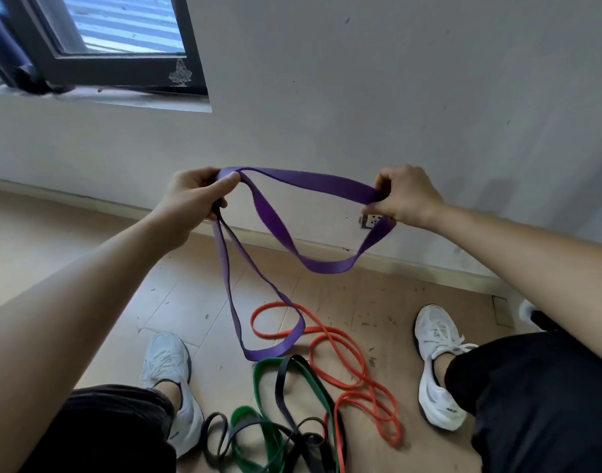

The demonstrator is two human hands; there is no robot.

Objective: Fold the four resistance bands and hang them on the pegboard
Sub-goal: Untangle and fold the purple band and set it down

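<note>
On my feed a plain grey-white wall (361,80) fills most of the view, dotted with small dark scuffs. At upper left is a window (122,25) in a dark frame (129,71). Its pane shows pale blue-and-white stripes outside (possibly a corrugated surface, but it's too blurred to be sure). A whitish mark (181,74) sits on the frame's lower right corner. A light sill (122,101) runs beneath it. The pane is bright with daylight and the wall is evenly lit. A pale baseboard (429,264) meets the floor (190,302), light wood-look planks speckled with dark flecks. Low on the wall I see a small socket plate (370,221), partly covered.
</note>
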